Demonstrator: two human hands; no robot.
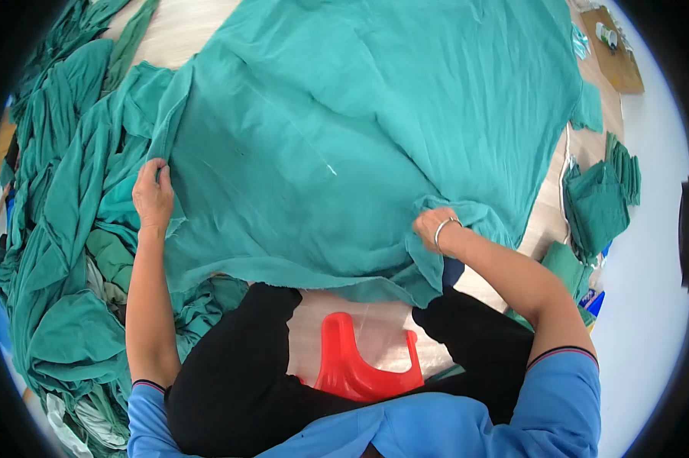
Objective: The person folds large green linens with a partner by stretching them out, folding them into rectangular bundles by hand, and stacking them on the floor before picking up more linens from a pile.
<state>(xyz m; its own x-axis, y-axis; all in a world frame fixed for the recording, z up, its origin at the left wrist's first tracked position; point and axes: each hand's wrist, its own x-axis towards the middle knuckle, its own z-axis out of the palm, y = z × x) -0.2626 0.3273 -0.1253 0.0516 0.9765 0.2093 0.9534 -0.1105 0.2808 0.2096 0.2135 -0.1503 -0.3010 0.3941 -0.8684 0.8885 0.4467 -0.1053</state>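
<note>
A large green cloth (299, 168) lies spread out before me, wrinkled, with a small white mark near its middle. At its left edge my left hand (153, 195) pinches the hem between thumb and fingers. My right hand (436, 227), with a bracelet on the wrist, is closed on a bunched part of the same cloth near its lower right corner. The cloth's near edge hangs loosely over my knees, and its far end runs out of view at the top.
A tall heap of crumpled green cloths (69, 191) fills the left side. Folded green cloths (598, 206) sit at the right by a white wall (650, 305). A brown board (613, 53) bears a small container. Between my legs stands a red plastic stool (352, 366).
</note>
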